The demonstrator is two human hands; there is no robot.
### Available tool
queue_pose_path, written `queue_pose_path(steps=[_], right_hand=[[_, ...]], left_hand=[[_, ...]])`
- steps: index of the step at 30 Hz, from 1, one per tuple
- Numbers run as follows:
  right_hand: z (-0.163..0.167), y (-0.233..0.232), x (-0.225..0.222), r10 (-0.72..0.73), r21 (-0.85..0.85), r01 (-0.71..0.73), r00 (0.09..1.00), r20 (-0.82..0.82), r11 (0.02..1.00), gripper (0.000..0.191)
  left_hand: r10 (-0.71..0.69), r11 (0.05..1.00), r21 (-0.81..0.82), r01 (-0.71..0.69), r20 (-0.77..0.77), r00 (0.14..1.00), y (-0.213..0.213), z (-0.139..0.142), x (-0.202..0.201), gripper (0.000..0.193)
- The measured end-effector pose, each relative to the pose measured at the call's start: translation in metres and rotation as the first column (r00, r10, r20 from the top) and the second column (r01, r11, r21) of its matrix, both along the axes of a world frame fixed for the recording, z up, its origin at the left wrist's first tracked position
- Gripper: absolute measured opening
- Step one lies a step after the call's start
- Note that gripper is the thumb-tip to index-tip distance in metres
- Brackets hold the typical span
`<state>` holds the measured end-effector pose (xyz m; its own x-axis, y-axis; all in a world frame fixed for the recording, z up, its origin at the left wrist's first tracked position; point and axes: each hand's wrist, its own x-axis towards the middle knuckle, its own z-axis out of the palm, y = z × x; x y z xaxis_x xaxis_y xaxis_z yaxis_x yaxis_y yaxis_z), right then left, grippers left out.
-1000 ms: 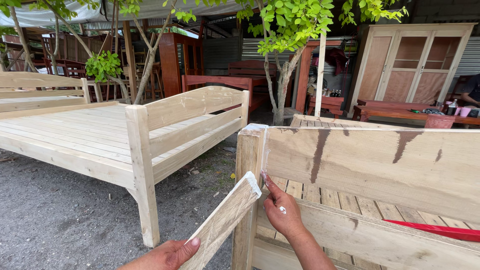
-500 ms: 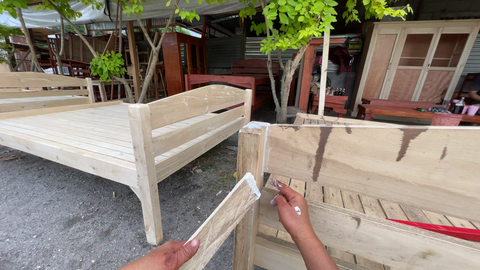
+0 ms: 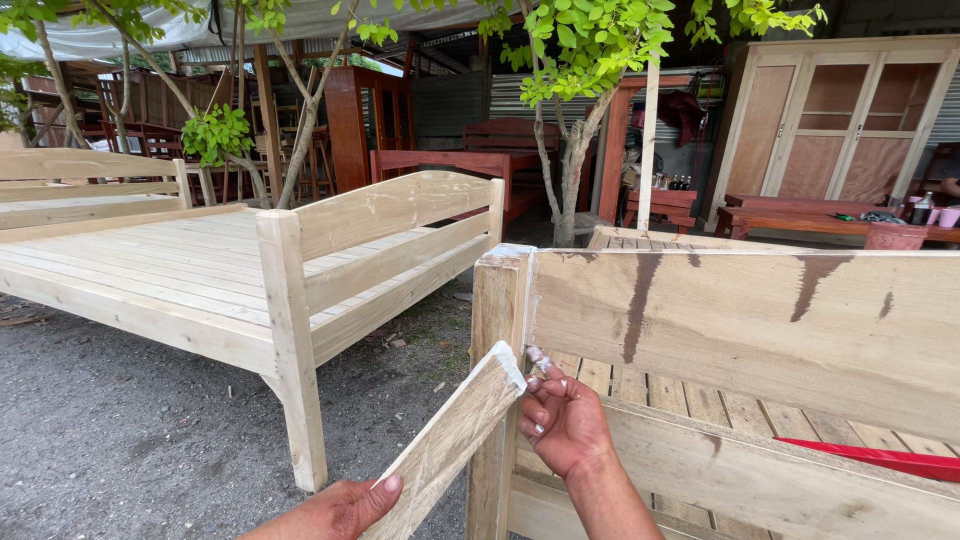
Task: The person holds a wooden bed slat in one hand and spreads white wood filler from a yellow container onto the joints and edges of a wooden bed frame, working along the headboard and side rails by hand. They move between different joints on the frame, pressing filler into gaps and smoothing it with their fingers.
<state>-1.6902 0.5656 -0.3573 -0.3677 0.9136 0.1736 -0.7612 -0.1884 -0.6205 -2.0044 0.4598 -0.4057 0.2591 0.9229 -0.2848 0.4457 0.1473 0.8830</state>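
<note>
My left hand [image 3: 335,508] grips the low end of a short pale wooden board [image 3: 450,440] that slants up to the right. Its white-smeared top end sits by the corner post [image 3: 497,300] of an unfinished wooden bed frame. My right hand [image 3: 562,420] is beside that top end, fingers curled and smeared with white paste, fingertips close to the board tip and to the joint between post and headboard [image 3: 760,320]. White paste also marks the top of the post. The right hand holds nothing that I can see.
A second bare wooden bed frame [image 3: 200,260] stands to the left on gravel ground [image 3: 120,430]. A red strip [image 3: 880,458] lies on the near bed's slats. Trees, red-brown furniture and a wooden wardrobe [image 3: 830,120] stand behind.
My right hand has drawn back from the post's upper edge and curled its fingers near the board tip. The board in my left hand has stayed almost still.
</note>
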Motion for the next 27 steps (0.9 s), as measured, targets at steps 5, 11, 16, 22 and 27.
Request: queue_pose_path(steps=[5, 11, 16, 22, 27], right_hand=[[0.000, 0.000, -0.004, 0.016, 0.028, -0.017, 1.000, 0.007, 0.999, 0.045], [0.001, 0.012, -0.011, -0.195, 0.153, 0.142, 0.886, 0.421, 0.978, 0.039], [0.010, 0.023, -0.012, -0.490, 0.430, 0.245, 0.545, 0.680, 0.869, 0.031], [0.037, 0.027, 0.007, -0.155, 0.182, 0.077, 0.872, 0.465, 0.980, 0.005], [0.039, 0.012, 0.011, -0.076, 0.149, 0.033, 0.955, 0.288, 0.988, 0.018]], left_hand=[[0.039, 0.999, 0.022, -0.037, -0.061, 0.997, -0.003, -0.001, -0.008, 0.083], [0.024, 1.000, 0.019, -0.024, -0.035, 0.999, -0.003, -0.002, -0.020, 0.086], [0.049, 0.998, 0.036, -0.047, -0.064, 0.997, -0.004, 0.001, -0.017, 0.085], [0.052, 0.998, 0.022, -0.051, -0.029, 0.998, -0.005, 0.006, -0.010, 0.087], [0.082, 0.997, 0.010, -0.082, 0.004, 0.997, -0.005, 0.007, -0.010, 0.083]])
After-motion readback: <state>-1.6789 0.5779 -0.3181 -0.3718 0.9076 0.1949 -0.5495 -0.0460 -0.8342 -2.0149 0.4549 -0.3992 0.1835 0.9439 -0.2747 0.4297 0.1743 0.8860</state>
